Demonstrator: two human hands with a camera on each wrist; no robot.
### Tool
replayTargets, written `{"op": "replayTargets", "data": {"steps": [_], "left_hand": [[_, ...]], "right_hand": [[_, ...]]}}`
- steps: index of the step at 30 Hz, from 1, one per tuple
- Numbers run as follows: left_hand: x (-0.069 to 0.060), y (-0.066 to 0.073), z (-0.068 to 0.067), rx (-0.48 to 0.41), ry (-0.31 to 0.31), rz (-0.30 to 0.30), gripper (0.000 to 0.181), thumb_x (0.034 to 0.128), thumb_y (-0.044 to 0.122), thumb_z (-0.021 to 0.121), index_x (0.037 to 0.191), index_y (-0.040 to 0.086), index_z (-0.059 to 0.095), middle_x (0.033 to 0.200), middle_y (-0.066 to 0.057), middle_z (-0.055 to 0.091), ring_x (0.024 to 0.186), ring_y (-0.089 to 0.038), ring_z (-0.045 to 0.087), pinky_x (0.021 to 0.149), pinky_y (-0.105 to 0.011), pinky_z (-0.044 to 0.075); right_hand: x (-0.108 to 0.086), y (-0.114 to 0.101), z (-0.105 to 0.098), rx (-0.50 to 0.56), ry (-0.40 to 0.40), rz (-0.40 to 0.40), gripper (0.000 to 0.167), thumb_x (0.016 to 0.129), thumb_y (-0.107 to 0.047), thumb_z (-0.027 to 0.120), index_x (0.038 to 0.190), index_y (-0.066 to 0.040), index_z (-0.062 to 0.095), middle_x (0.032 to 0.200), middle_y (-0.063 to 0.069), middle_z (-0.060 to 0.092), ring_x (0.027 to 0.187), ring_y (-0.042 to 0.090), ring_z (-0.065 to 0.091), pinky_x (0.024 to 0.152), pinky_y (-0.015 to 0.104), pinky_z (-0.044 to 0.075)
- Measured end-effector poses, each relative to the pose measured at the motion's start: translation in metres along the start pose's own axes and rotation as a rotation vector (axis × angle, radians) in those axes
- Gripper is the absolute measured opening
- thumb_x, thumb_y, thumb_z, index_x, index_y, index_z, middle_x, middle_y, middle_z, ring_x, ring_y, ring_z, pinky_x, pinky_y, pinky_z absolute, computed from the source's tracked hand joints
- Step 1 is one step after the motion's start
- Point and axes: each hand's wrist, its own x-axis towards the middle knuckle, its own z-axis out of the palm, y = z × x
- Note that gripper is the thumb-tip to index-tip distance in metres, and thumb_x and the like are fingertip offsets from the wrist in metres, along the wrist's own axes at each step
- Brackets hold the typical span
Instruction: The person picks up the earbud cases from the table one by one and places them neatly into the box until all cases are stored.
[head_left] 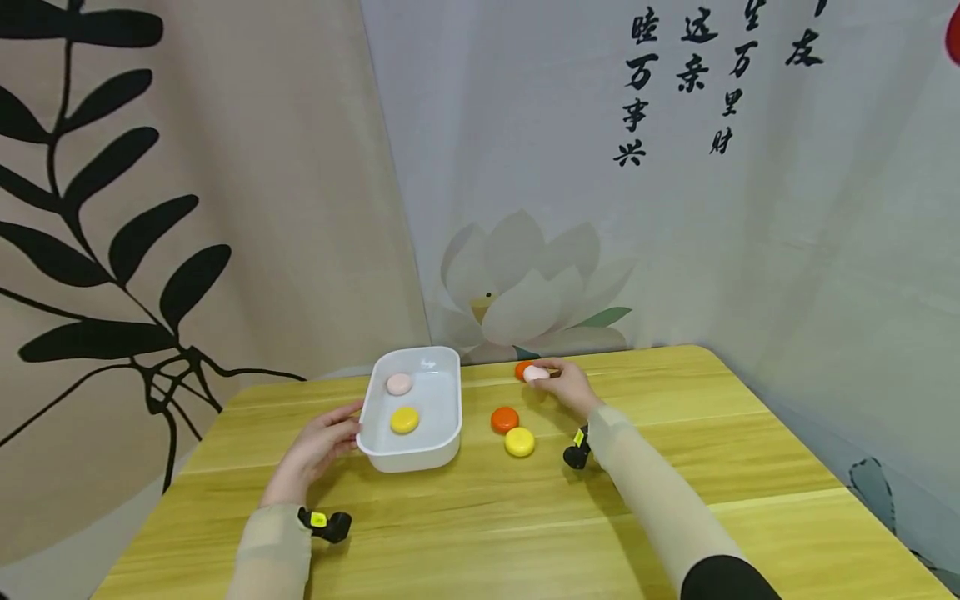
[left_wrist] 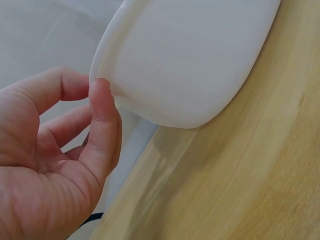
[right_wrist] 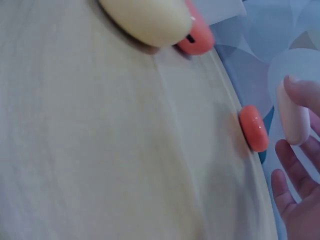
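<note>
A white plastic tub (head_left: 438,383) stands toward the back of the wooden table, holding a pale pink disc (head_left: 399,383) and a yellow disc (head_left: 405,420). My left hand (head_left: 321,446) pinches the tub's left rim, thumb and fingertip meeting at the edge in the left wrist view. Between the thumb and fingers of my right hand (head_left: 566,385) is another pale pink disc (right_wrist: 293,114), lifted off the table. Just behind it lies an orange disc (right_wrist: 254,128), partly hidden in the head view. What exactly the discs are is unclear.
A second orange disc (head_left: 505,420) and a second yellow disc (head_left: 520,442) lie close together on the table (head_left: 450,533), right of the tub. Behind the table's far edge hangs a printed cloth (head_left: 510,167). Each wrist carries a small black camera.
</note>
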Motion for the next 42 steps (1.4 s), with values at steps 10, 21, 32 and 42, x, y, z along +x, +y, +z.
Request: {"op": "replayTargets", "data": {"steps": [10,21,32,42], "left_hand": [[-0.001,0.000,-0.001,-0.002,-0.006,0.002,0.056,0.0962,0.003,0.055,0.147,-0.006,0.034,0.106,-0.014,0.063,0.082,-0.017,0.062,0.074,-0.025,0.055],[-0.004,0.001,0.000,-0.047,-0.015,0.001,0.057,0.0956,0.002,0.056,0.147,-0.006,0.032,0.101,-0.012,0.063,0.079,-0.016,0.062,0.074,-0.026,0.055],[-0.005,0.003,0.002,-0.055,-0.002,-0.019,0.056,0.0958,0.002,0.055,0.146,-0.007,0.033,0.107,-0.012,0.064,0.082,-0.015,0.062,0.075,-0.026,0.055],[-0.004,0.001,0.001,-0.058,0.001,-0.014,0.058,0.0948,0.004,0.058,0.146,-0.007,0.034,0.101,-0.011,0.065,0.080,-0.015,0.062,0.073,-0.024,0.055]], "right_hand": [[0.001,-0.016,-0.005,-0.087,0.018,-0.035,0.044,0.086,-0.014,0.074,0.127,-0.005,0.063,0.125,0.012,0.061,0.097,0.025,0.059,0.083,0.034,0.050],[0.003,-0.031,-0.008,-0.059,-0.005,-0.049,0.049,0.087,-0.014,0.074,0.131,0.000,0.059,0.127,0.014,0.060,0.104,0.028,0.058,0.087,0.035,0.050],[0.007,-0.038,-0.010,-0.036,-0.016,-0.070,0.048,0.087,-0.014,0.073,0.130,0.000,0.059,0.127,0.015,0.060,0.108,0.028,0.056,0.091,0.037,0.048],[0.010,-0.046,-0.010,-0.029,-0.025,-0.064,0.045,0.087,-0.014,0.073,0.129,-0.005,0.061,0.124,0.011,0.061,0.107,0.026,0.057,0.089,0.036,0.049]]}}
